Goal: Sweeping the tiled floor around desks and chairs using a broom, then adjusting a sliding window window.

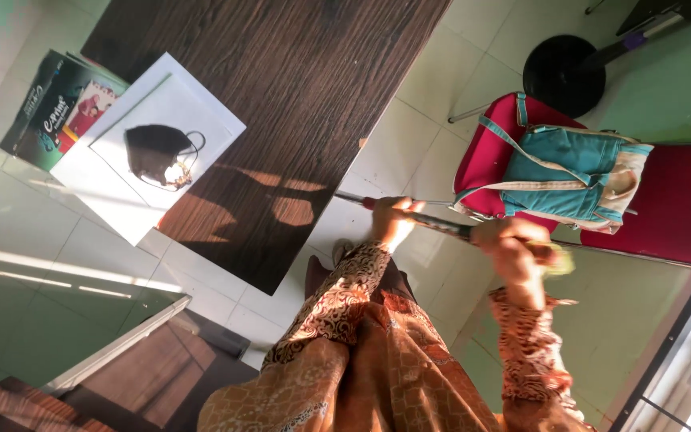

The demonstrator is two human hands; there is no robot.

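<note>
Both of my hands grip a long thin handle (pixel 441 223) that runs slantwise over the white tiled floor, dark with a red stretch near its left end. My left hand (pixel 394 220) closes around the handle near that red part. My right hand (pixel 515 245) clasps it further right, next to a small yellow-green piece (pixel 560 261) at the handle's end. Orange patterned sleeves cover both arms. What hangs on the handle's far end is hidden.
A dark wooden table (pixel 297 88) stands to the left, bearing white sheets (pixel 113 188) with a black face mask (pixel 155 152) and a dark printed booklet (pixel 53 108). A red chair (pixel 681 200) carries a teal bag (pixel 573 176). Behind it is a black round stand (pixel 563 74).
</note>
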